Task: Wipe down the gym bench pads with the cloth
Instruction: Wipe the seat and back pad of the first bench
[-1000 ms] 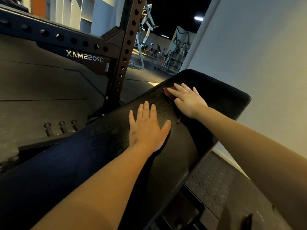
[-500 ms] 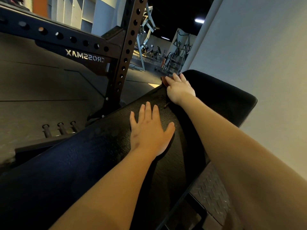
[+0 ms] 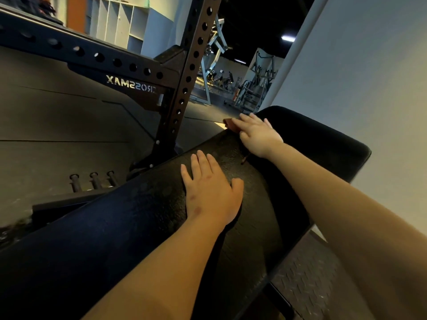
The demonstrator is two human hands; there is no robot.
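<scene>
Presses the reddish-brown cloth [image 3: 230,125] under the right grip [image 3: 258,135], fingers straight and spread, released rather than clenched, at the far left edge of the bench pad [image 3: 138,227]. Shows only a corner of the cloth past the fingertips, plus a thin strand trailing near the wrist. Rests the left grip [image 3: 211,192] flat on the same pad, nearer the camera, palm down, fingers straight, grasping nothing. Keeps the two well apart.

Just left of the bench, stands close against a dark rack upright [image 3: 184,88] drilled with holes, joined to a slanting crossbeam [image 3: 104,58] lettered in mirror writing. Lower left, near the pad's edge, three short pegs [image 3: 92,181] on a base rail. Past the right grip, a second black pad [image 3: 323,139] rising toward the wall [image 3: 369,77], nothing lying on it. Below the right forearm, a diamond-plate step [image 3: 307,278].

Black, pebbled pad surface with a dull sheen. Dark rubber floor [image 3: 57,123] in large tiles. Pale cubby shelves [image 3: 120,21] at upper left; farther back, grey gym machines [image 3: 254,88] under a dark ceiling with one lit strip [image 3: 288,38].
</scene>
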